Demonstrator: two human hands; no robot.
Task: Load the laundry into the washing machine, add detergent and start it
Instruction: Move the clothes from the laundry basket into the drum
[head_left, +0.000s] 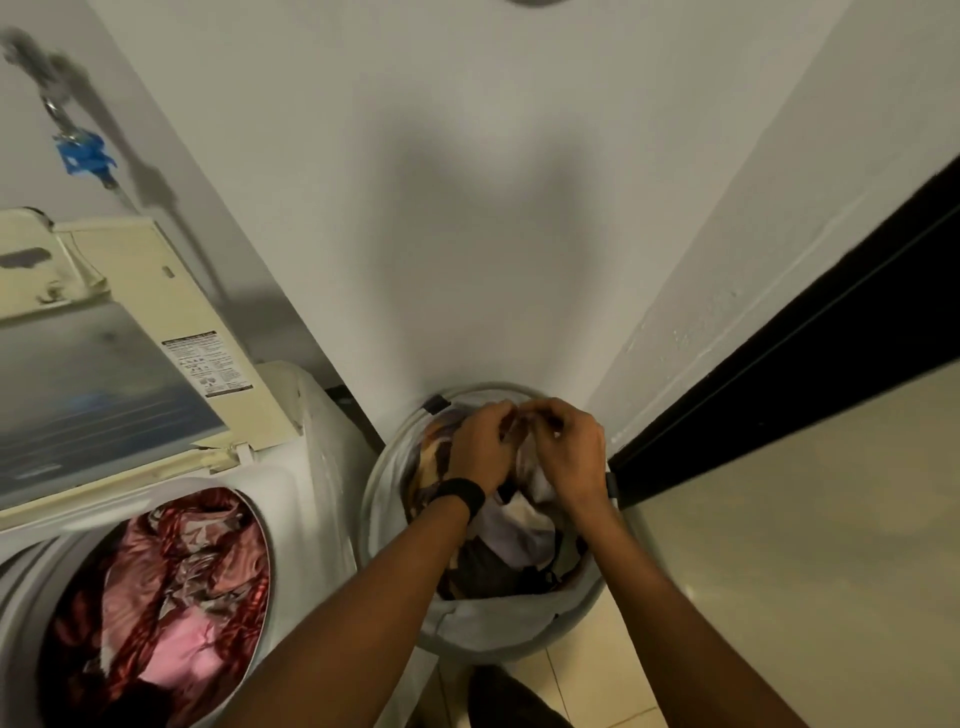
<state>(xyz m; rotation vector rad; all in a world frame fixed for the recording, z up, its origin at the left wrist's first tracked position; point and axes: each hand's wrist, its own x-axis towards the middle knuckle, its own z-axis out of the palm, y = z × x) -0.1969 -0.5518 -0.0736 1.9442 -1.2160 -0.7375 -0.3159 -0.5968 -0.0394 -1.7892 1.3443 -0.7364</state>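
A round grey laundry basket (387, 470) stands on the floor against the wall, filled with mixed clothes (511, 540). My left hand (480, 447) and my right hand (569, 449) are both down in its far side, fingers closed on a piece of pale cloth between them. A black band sits on my left wrist. To the left is the top-loading washing machine (306, 488), its lid (109, 364) raised. Red and pink laundry (171, 587) lies in its drum.
A blue tap fitting (83, 156) hangs on the wall above the washer. A dark door frame (779, 374) and a pale door panel run along the right. Beige floor tiles (613, 654) show below the basket. My foot (514, 701) is near the basket.
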